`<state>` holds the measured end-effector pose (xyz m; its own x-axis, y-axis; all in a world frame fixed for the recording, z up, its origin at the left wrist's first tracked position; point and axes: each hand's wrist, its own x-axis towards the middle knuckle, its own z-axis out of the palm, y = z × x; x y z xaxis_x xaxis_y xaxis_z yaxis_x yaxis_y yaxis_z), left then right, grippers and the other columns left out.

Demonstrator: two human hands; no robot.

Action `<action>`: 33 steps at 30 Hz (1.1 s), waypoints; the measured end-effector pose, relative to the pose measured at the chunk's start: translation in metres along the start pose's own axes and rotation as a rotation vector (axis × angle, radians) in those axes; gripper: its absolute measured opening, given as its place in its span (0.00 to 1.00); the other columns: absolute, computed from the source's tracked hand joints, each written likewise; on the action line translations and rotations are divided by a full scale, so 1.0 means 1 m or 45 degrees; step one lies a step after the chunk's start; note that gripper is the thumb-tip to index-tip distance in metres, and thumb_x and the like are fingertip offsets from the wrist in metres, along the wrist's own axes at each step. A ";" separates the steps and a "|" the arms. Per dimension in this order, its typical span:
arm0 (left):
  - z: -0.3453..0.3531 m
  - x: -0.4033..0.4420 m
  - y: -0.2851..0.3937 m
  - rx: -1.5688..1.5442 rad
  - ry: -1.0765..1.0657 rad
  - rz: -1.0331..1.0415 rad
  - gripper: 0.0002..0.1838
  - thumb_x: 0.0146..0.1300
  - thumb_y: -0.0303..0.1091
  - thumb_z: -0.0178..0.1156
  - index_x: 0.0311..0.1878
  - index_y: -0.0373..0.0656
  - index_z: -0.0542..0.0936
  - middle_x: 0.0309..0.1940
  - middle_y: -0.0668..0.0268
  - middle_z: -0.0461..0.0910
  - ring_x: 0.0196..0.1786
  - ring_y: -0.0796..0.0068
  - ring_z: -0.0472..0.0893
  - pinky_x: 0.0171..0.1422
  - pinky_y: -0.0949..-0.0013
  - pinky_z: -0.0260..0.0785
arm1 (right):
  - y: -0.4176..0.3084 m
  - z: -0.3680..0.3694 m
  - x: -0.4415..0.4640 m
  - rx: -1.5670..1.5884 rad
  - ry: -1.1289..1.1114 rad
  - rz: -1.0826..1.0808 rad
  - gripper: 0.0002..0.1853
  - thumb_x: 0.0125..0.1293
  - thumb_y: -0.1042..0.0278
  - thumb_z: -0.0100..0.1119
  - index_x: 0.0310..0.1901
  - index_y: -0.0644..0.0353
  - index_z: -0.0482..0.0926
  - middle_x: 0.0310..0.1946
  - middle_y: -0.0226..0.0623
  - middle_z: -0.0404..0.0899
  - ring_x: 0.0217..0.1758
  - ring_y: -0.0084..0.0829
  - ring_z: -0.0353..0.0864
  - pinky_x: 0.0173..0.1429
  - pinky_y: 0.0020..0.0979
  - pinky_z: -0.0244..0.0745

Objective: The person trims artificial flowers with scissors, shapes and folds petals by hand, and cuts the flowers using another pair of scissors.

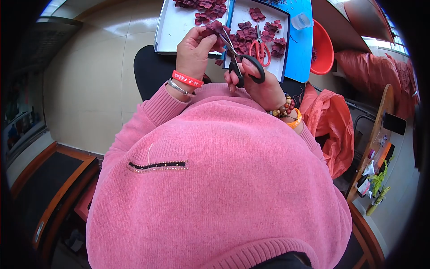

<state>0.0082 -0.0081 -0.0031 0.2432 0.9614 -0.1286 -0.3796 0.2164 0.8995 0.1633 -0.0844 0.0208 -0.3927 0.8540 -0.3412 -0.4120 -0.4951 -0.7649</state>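
Observation:
Between the thumb and fingers of my left hand (195,50) is a dark red fabric flower (216,28). My right hand (257,83) has its fingers in the handles of black-handled scissors (242,57), whose blades reach up to the flower. Below and behind them, more dark red flowers (244,38) lie in a dark-edged white box (286,45), together with red-handled scissors (259,48). A second white box (172,27) on the left holds further flowers (208,8) near its top.
The boxes stand on a blue surface (299,58). A clear plastic cup (302,20) is at its right, with a red basin (323,47) beyond. Red plastic bags (329,130) hang to my right, near a wooden shelf (371,143) with a plant (380,177).

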 end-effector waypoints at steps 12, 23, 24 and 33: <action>0.000 -0.001 -0.003 0.086 -0.029 0.077 0.06 0.62 0.25 0.53 0.42 0.38 0.74 0.33 0.63 0.79 0.34 0.74 0.80 0.42 0.74 0.73 | -0.001 0.001 -0.002 0.102 0.038 0.044 0.22 0.65 0.46 0.46 0.29 0.60 0.73 0.31 0.35 0.73 0.33 0.26 0.71 0.45 0.27 0.65; -0.001 0.000 -0.009 0.137 -0.110 0.191 0.07 0.62 0.23 0.53 0.43 0.38 0.74 0.32 0.64 0.79 0.33 0.76 0.78 0.41 0.75 0.72 | 0.003 -0.002 -0.001 0.159 0.039 0.022 0.23 0.65 0.48 0.46 0.27 0.62 0.74 0.31 0.35 0.73 0.33 0.27 0.72 0.45 0.27 0.65; -0.001 0.000 -0.009 0.135 -0.113 0.198 0.07 0.62 0.24 0.53 0.43 0.38 0.74 0.32 0.64 0.79 0.33 0.76 0.78 0.40 0.75 0.72 | 0.005 -0.004 0.000 0.148 0.041 -0.002 0.23 0.65 0.48 0.46 0.27 0.62 0.74 0.31 0.35 0.73 0.33 0.27 0.72 0.45 0.27 0.65; 0.002 -0.002 -0.010 0.383 -0.011 0.490 0.07 0.62 0.22 0.54 0.44 0.37 0.73 0.33 0.64 0.79 0.35 0.77 0.78 0.42 0.75 0.72 | 0.008 -0.003 0.002 0.141 0.029 -0.135 0.21 0.66 0.51 0.46 0.28 0.63 0.74 0.32 0.37 0.73 0.37 0.26 0.70 0.44 0.26 0.65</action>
<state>0.0135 -0.0130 -0.0110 0.1438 0.9602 0.2395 -0.1692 -0.2146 0.9619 0.1614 -0.0867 0.0127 -0.3236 0.9053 -0.2750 -0.5391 -0.4153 -0.7327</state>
